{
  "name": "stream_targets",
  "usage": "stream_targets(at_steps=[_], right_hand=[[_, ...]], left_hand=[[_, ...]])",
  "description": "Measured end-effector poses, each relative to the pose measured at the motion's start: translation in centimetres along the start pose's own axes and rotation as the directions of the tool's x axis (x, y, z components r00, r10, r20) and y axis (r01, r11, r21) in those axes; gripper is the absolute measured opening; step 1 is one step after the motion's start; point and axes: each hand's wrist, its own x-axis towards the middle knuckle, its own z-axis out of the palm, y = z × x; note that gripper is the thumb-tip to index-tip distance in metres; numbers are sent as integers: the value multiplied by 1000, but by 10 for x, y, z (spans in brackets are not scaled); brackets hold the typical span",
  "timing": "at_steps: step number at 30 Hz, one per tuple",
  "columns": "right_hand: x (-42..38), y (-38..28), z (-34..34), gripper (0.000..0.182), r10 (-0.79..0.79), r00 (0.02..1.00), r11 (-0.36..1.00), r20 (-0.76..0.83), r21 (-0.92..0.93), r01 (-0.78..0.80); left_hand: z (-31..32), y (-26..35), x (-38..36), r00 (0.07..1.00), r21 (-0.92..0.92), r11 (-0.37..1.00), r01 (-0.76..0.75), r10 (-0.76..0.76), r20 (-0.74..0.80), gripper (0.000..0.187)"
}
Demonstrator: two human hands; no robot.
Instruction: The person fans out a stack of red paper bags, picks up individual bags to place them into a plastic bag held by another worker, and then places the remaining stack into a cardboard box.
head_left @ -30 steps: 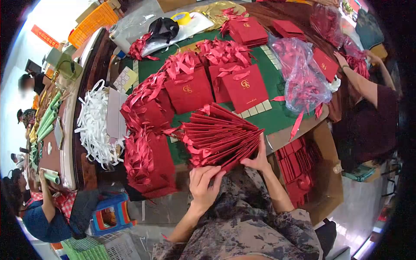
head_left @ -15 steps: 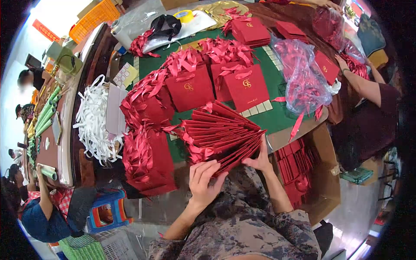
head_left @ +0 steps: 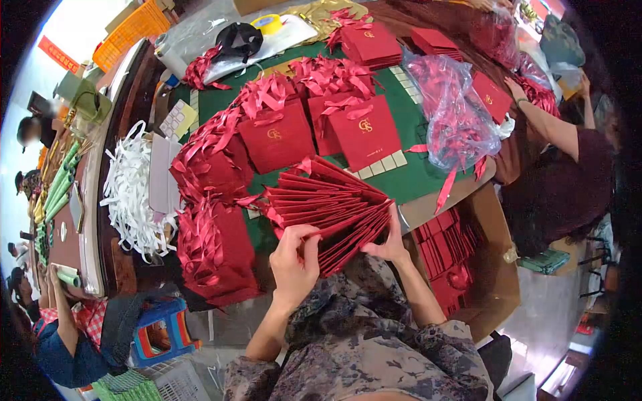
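1. A fanned stack of flat red paper bags (head_left: 328, 207) lies at the near edge of the green worktop (head_left: 408, 177), directly ahead of the fingers. The bags look light and thin, stiff enough to hold a crease but easily bent – likely to slide over one another, so best pinched at the near folded edges where the fan closes.
2. The left hand (head_left: 294, 264) has its fingers curled narrow around the near left corner of the stack, thumb on top – holding it.
3. The right hand (head_left: 388, 244) presses the stack's right edge, fingers closed against it.
4. Beyond the fingers stand finished bags with ribbon handles (head_left: 277, 130); to the right, a plastic sack of ribbon (head_left: 455, 113) and a cardboard box (head_left: 495, 267).
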Motion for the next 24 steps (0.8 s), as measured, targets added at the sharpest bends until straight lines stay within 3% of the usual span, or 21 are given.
stream_targets(at_steps=[1, 3, 5, 6, 7, 9, 13, 17, 18, 20, 24], right_hand=[[5, -9, 5, 108, 8, 999, 996, -33, 93, -5], [3, -9, 2, 103, 18, 999, 999, -31, 37, -16], [3, -9, 1, 105, 18, 1000, 1000, -12, -10, -18], [4, -10, 5, 105, 38, 999, 996, -29, 87, -35], [0, -3, 4, 105, 36, 999, 995, -19, 94, -34], [-7, 8, 0, 106, -12, 998, 998, -68, -69, 8], [1, -3, 2, 104, 16, 1000, 1000, -3, 23, -16], [2, -10, 3, 99, 28, 999, 1000, -15, 11, -28], [4, -14, 7, 100, 55, 998, 992, -6, 110, -53], [-4, -3, 9, 103, 8, 998, 998, -61, 66, -4], [-9, 3, 10, 107, -22, 991, 1000, -132, 17, 25]], left_hand=[[0, 4, -2, 1000, 1, 1000, 2, -2, 3, 7], [1, 14, -5, 957, -288, 918, 274, -289, -12, 7], [6, 7, -7, 995, -115, 991, 71, -79, -67, 9], [8, 4, -8, 992, -35, 998, -52, 48, -116, 10], [5, 17, -8, 992, -17, 1000, -26, 24, -127, 12], [3, 10, -15, 970, 119, 977, -177, 194, -145, 16], [-2, 3, -30, 962, 136, 976, -168, 193, -194, 17], [-7, 6, -31, 976, 299, 944, -137, 180, -122, 11], [-8, 5, -30, 991, 211, 975, -67, 91, -103, 10], [-10, 6, -26, 997, 91, 994, 61, -56, -58, 11], [-10, 5, -16, 999, 117, 992, 41, -36, -41, 11]])
